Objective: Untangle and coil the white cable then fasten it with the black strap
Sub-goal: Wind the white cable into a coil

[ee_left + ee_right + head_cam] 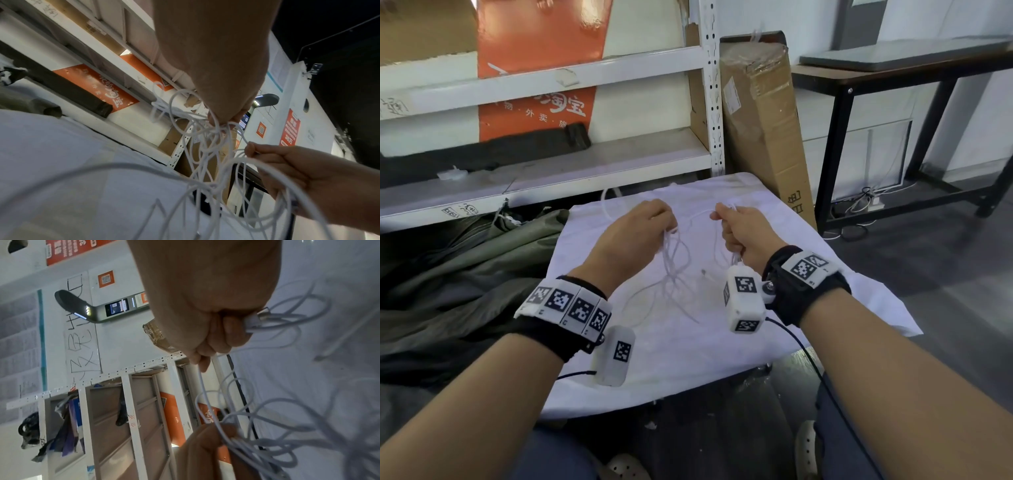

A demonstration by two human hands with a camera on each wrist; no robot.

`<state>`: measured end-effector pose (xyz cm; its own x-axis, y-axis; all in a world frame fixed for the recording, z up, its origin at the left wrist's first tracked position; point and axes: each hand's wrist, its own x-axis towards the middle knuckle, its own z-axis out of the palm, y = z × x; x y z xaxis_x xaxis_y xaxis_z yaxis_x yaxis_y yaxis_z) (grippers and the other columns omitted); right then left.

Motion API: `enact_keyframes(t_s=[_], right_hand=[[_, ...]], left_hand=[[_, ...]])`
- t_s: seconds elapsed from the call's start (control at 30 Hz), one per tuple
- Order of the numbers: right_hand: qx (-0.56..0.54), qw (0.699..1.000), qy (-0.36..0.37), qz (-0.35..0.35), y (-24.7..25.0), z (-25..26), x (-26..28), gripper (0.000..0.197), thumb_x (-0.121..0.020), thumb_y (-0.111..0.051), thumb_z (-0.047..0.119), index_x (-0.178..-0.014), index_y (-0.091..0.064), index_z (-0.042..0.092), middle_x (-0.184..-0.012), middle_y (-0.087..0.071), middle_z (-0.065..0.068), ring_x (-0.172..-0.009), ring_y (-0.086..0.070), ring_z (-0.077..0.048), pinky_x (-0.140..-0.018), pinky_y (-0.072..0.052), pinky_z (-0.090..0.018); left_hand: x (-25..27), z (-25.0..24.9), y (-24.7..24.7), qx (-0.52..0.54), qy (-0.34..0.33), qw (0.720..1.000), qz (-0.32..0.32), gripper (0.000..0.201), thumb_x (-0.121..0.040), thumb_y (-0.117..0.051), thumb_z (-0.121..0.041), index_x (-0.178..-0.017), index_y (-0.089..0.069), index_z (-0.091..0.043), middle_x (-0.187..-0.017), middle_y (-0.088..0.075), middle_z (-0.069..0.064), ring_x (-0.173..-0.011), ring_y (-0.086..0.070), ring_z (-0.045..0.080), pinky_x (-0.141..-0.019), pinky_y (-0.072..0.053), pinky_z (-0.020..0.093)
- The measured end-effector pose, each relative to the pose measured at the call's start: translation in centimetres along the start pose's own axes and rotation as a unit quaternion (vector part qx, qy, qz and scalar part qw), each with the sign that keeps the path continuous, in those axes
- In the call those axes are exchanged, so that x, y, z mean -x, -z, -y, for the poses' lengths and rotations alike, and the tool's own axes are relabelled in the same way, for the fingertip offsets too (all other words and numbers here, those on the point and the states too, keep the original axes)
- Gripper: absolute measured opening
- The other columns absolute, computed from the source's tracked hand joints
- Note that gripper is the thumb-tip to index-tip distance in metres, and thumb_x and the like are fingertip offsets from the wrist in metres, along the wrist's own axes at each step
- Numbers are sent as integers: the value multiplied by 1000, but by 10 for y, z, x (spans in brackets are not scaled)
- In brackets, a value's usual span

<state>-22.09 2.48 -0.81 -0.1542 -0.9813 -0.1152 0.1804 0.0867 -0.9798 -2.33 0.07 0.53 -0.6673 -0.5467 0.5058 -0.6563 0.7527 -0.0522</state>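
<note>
A thin white cable [674, 263] hangs in tangled loops between my two hands, above a white cloth [619, 342]. My left hand [640, 226] pinches a bunch of the loops [205, 129] at its fingertips. My right hand [739, 229] is a fist gripping other strands, with the cable's white plug [255, 319] sticking out of the fist. Loops [267, 434] trail down onto the cloth. A strand [698, 214] spans the gap between both hands. No black strap shows in any view.
The cloth covers a small low table. A white metal shelf [551, 171] stands behind it, a tall cardboard box [763, 130] at back right, a black-framed desk [893, 85] further right. Dark green fabric [448, 274] is heaped at the left. My knees are below the table's near edge.
</note>
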Motion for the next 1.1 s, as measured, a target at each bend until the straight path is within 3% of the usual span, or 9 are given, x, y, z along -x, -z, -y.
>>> enact_keyframes(t_s=[0.13,0.27,0.33,0.43,0.63,0.77,0.87,0.93,1.1], right_hand=[[-13,998,-4,-60,0,5,-4,29,-101,-43,25,-79,-56,11,-54,-30,1,-41,-24,-9,-36,-19,-17],[-66,990,-21,-122,11,2,-10,32,-101,-43,23,-73,-53,11,-43,-34,2,-25,-23,-5,-31,-19,-16],[-93,985,-27,-143,20,0,-13,31,-101,-42,21,-74,-53,11,-35,-34,5,-23,-22,-5,-30,-19,-17],[-59,984,-13,-165,29,-3,-15,31,-102,-37,15,-75,-51,14,-50,-39,5,-22,-25,-3,-33,-23,-16],[-102,960,12,-259,36,0,-13,30,-98,-43,19,-70,-53,15,-56,-33,-3,-38,-34,-13,-34,-27,-17],[-109,948,38,-298,38,-3,-14,32,-98,-44,20,-66,-50,18,-58,-39,-1,-47,-35,-14,-45,-29,-23],[-113,957,30,-265,34,-4,-11,31,-99,-41,18,-71,-52,14,-52,-36,-2,-31,-30,-8,-35,-25,-18],[-92,975,21,-200,27,-5,-9,27,-100,-39,17,-78,-53,11,-45,-37,1,-25,-23,-4,-31,-21,-17],[-64,995,46,-62,10,-6,-5,27,-100,-45,26,-78,-54,13,-40,-31,10,-33,-20,-5,-36,-15,-19]], left_hand=[[2,-2,2,-6,-11,999,-45,23,-79,-66,7,-96,-67,-9,-99,-62,6,-86,-60,27,-62,-54,39],[6,3,3,7,-34,994,-105,23,-76,-65,11,-94,-72,-3,-95,-68,11,-84,-64,30,-70,-55,35],[11,5,3,6,-31,995,-95,23,-73,-66,15,-87,-71,-3,-98,-68,11,-87,-64,27,-69,-56,32],[20,12,-2,-4,-12,999,-48,24,-67,-66,19,-74,-66,-4,-101,-66,11,-86,-63,26,-68,-47,24],[42,51,-24,-16,186,982,19,16,-78,-55,13,-74,-62,-1,-99,-57,11,-72,-60,33,-64,-50,38],[59,74,-29,-77,328,933,124,16,-90,-49,0,-91,-65,3,-108,-56,16,-95,-59,35,-81,-46,39],[67,72,-32,-99,375,889,245,25,-96,-41,-7,-104,-62,3,-114,-61,18,-106,-57,32,-87,-43,34],[64,68,-36,-70,384,883,260,26,-94,-41,-7,-109,-61,1,-118,-61,18,-109,-56,33,-90,-44,35],[32,39,-31,-3,332,932,148,51,-85,-40,5,-129,-52,-15,-134,-51,9,-120,-48,31,-99,-42,41]])
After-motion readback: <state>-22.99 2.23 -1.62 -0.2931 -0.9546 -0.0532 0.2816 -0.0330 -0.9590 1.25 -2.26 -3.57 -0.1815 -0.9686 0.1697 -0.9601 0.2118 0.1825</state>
